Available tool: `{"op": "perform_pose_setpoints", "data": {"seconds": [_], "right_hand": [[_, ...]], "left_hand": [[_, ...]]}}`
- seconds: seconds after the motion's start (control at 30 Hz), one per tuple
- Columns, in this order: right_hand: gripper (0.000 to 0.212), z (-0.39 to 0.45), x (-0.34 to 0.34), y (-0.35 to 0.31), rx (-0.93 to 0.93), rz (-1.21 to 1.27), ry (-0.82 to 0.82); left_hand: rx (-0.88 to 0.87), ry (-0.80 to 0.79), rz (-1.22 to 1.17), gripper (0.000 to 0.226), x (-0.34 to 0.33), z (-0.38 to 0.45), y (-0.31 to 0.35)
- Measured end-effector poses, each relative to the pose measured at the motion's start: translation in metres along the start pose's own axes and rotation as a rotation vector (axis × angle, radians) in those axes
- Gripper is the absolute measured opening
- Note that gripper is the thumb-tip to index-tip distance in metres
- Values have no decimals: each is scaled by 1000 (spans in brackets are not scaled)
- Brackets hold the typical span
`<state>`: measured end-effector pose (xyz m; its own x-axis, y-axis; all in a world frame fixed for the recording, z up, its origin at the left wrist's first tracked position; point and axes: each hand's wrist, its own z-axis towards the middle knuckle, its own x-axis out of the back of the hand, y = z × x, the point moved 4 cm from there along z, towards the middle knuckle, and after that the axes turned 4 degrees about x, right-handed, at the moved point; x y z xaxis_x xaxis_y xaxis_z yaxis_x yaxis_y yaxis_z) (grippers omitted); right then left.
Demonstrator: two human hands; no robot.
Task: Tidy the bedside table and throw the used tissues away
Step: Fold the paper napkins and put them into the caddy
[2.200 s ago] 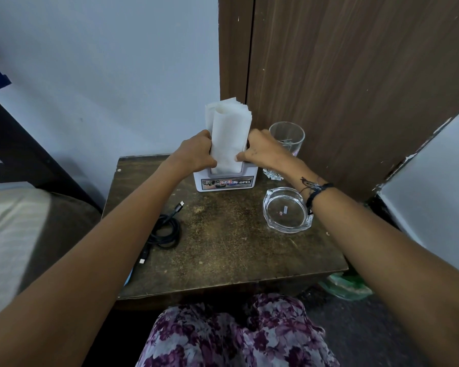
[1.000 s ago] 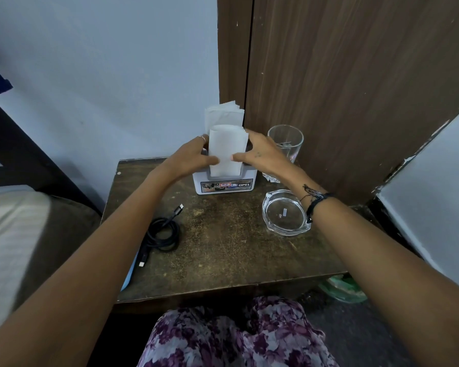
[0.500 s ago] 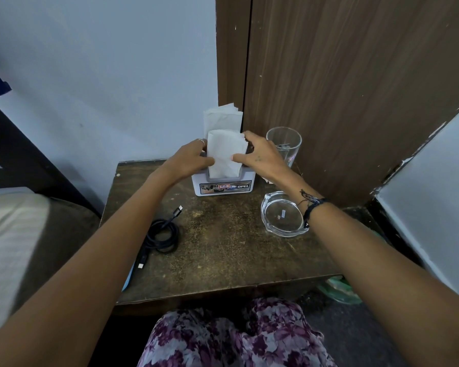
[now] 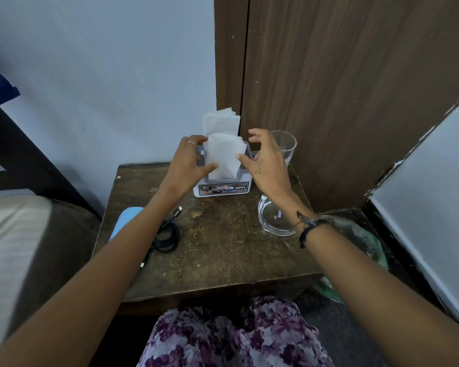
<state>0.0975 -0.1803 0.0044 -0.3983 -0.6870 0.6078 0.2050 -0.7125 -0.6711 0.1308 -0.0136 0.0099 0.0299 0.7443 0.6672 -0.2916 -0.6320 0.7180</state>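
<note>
A white tissue holder (image 4: pixel 221 191) stands at the back of the dark wooden bedside table (image 4: pixel 223 255). A folded stack of white tissues (image 4: pixel 223 154) sits in its front slot, and a taller stack (image 4: pixel 220 120) rises behind it. My left hand (image 4: pixel 187 164) holds the front stack from the left, with the thumb lying across its face. My right hand (image 4: pixel 264 158) is at the stack's right edge. Only its thumb tip touches the paper, and its fingers are spread and lifted off.
A drinking glass (image 4: pixel 286 147) stands right behind my right hand and a glass ashtray (image 4: pixel 274 221) lies under that wrist. A coiled black cable (image 4: pixel 167 234) and a blue object (image 4: pixel 122 221) lie at the left. A green plastic bag (image 4: pixel 367 243) sits beside the table, and a bed (image 4: pixel 13 234) is at the left.
The front tissue stack has gone down from a tall stand into the holder's slot. My right hand's fingers have come off it and spread; my left hand stays on it.
</note>
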Motion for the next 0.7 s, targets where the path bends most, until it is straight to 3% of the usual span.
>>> {"op": "perform_pose_setpoints", "data": {"seconds": [0.1, 0.27, 0.47, 0.7], "right_hand": [[40, -18, 2, -15, 84, -18, 97], [17, -55, -14, -33, 136, -88, 42], [13, -84, -13, -24, 52, -114, 3], [22, -63, 40, 19, -176, 63, 124]], "left_hand": [[-25, 120, -6, 38, 5, -29, 6], [-25, 59, -12, 22, -15, -75, 10], [91, -55, -108, 24, -41, -95, 7], [112, -82, -339, 33, -64, -72, 59]]}}
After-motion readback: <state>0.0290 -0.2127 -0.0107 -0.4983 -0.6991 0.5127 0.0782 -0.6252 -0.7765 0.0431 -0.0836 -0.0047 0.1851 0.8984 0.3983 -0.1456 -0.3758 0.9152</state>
